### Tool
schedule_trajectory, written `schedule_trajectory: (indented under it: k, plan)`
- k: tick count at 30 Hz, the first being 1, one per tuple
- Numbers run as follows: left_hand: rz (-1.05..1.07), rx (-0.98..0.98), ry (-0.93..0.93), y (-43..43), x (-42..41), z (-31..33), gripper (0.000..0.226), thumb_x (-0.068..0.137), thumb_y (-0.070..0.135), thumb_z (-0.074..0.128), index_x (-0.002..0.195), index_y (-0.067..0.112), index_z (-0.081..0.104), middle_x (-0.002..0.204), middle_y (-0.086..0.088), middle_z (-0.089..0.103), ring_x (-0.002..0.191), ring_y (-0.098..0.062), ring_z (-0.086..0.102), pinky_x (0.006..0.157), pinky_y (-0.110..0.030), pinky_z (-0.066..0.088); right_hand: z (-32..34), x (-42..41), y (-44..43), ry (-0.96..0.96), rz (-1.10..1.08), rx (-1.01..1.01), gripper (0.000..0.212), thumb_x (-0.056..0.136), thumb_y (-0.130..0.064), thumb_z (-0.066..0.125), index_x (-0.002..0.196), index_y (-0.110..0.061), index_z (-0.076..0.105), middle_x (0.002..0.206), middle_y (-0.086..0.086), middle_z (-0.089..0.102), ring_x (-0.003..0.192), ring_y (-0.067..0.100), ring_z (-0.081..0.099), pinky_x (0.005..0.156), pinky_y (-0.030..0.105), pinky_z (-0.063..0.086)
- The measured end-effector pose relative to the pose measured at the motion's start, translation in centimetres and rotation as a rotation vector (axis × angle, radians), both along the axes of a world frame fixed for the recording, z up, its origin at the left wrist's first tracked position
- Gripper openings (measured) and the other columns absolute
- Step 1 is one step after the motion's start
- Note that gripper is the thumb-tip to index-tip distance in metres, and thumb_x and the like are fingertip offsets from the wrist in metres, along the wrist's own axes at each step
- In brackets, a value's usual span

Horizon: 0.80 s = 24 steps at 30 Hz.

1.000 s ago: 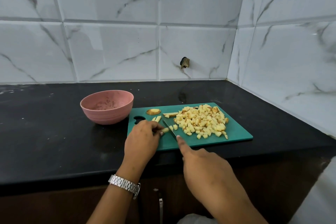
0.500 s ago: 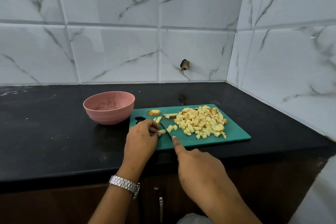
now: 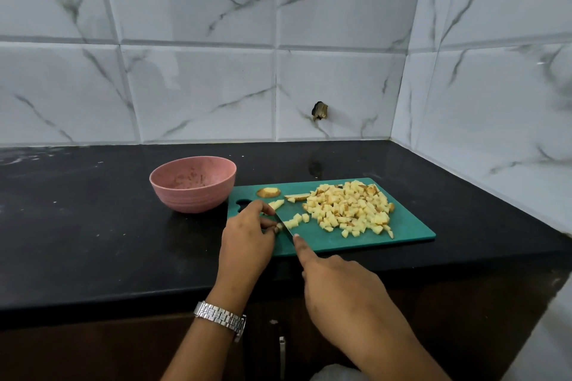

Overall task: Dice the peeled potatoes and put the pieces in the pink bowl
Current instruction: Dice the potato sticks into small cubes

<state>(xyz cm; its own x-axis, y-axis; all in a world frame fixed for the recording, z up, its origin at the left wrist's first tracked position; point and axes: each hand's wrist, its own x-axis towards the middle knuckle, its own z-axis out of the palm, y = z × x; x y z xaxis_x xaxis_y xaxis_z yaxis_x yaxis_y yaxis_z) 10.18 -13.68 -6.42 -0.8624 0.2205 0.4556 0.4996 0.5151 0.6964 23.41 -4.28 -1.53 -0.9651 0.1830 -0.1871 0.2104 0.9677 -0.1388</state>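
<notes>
1. Resting on a flat teal plastic cutting board [image 3: 408, 232], a loose heap of small, pale-yellow potato cubes [image 3: 349, 210] is seen beyond the right hand [image 3: 337, 284] and slightly to its right. The board's long axis runs left to right.
2. A knife [image 3: 286, 224] is gripped by the right hand, with the forefinger laid straight along the back of the blade and the handle hidden under the palm. The blade's long axis runs away from that hand and leftward, tip toward the bowl.
3. A short potato stub [image 3: 280, 227] is pinched by the curled fingertips of the left hand [image 3: 247, 235], right against the blade. Its long axis cannot be told.
4. A round, matt pink bowl [image 3: 193, 192], speckled brown inside, stands on the glossy black counter [image 3: 93, 241], beyond the left hand and just beside the board.
5. A linked metal watch [image 3: 221, 317] is worn on the left wrist.
6. Compared with a second earlier, less of the stub is exposed. Both grips, the heap and the bowl are unchanged.
</notes>
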Motion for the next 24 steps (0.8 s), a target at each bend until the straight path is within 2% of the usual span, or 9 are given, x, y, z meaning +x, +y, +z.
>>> schedule_trajectory:
  k: [5,9,12,15,18,21,24]
  plan:
    - [0.009,-0.026,-0.025,0.2,-0.2,0.2,0.023,0.082,0.014,0.072,0.096,0.027,0.059,0.084,0.015,0.064,0.085,0.002,0.062,0.079,-0.017,0.049,0.1,1.2,1.9,0.184,-0.019,-0.107,0.06,0.108,-0.032,0.03,0.155,-0.042,-0.006,0.098,-0.005,0.052,0.078,0.008,0.052,0.062,0.025,0.042]
    - [0.007,-0.099,-0.03,1.0,-0.8,1.1,0.023,0.081,0.017,0.074,0.097,0.025,0.059,0.079,0.011,0.067,0.085,-0.002,0.059,0.078,-0.02,0.044,0.5,2.3,2.8,0.221,-0.017,-0.178,0.056,0.107,-0.04,0.026,0.153,-0.046,-0.005,0.104,-0.009,0.055,0.086,0.007,0.057,0.078,0.027,0.049]
    - [0.007,-0.175,-0.016,1.7,-1.6,2.0,0.021,0.081,0.018,0.072,0.096,0.025,0.059,0.079,0.01,0.068,0.083,-0.004,0.059,0.078,-0.023,0.045,0.5,2.8,2.9,0.203,0.004,-0.216,0.056,0.107,-0.04,0.027,0.153,-0.048,-0.005,0.113,-0.011,0.056,0.091,0.007,0.058,0.083,0.026,0.049]
    - [0.021,-0.24,-0.027,1.3,-2.9,2.8,0.019,0.082,0.014,0.069,0.094,0.026,0.06,0.091,0.006,0.069,0.092,-0.012,0.062,0.086,-0.033,0.05,0.6,2.8,3.1,0.163,0.016,-0.222,0.058,0.107,-0.04,0.029,0.153,-0.048,-0.006,0.129,-0.008,0.056,0.103,0.007,0.058,0.092,0.027,0.048]
    - [0.057,-0.302,0.003,0.6,-4.1,3.5,0.021,0.084,0.009,0.063,0.098,0.025,0.062,0.095,0.005,0.07,0.097,-0.015,0.061,0.086,-0.035,0.05,0.5,2.4,3.2,0.112,0.044,-0.263,0.058,0.107,-0.037,0.032,0.154,-0.047,-0.001,0.146,-0.013,0.048,0.119,0.008,0.053,0.1,0.029,0.043]
    - [0.032,-0.414,-0.005,0.5,-4.6,4.0,0.029,0.089,0.014,0.061,0.115,0.026,0.061,0.112,0.004,0.065,0.107,-0.016,0.058,0.093,-0.033,0.047,-0.2,1.6,3.9,0.123,0.029,-0.26,0.056,0.107,-0.038,0.032,0.154,-0.047,0.002,0.143,-0.009,0.05,0.117,0.012,0.054,0.099,0.032,0.045]
    - [-0.021,-0.598,-0.056,1.1,-4.8,4.1,0.033,0.092,0.027,0.06,0.125,0.026,0.059,0.133,-0.004,0.051,0.122,-0.02,0.049,0.104,-0.031,0.036,-0.9,0.7,5.1,0.188,-0.028,-0.231,0.055,0.107,-0.039,0.03,0.155,-0.046,0.004,0.133,-0.006,0.055,0.108,0.011,0.056,0.094,0.033,0.048]
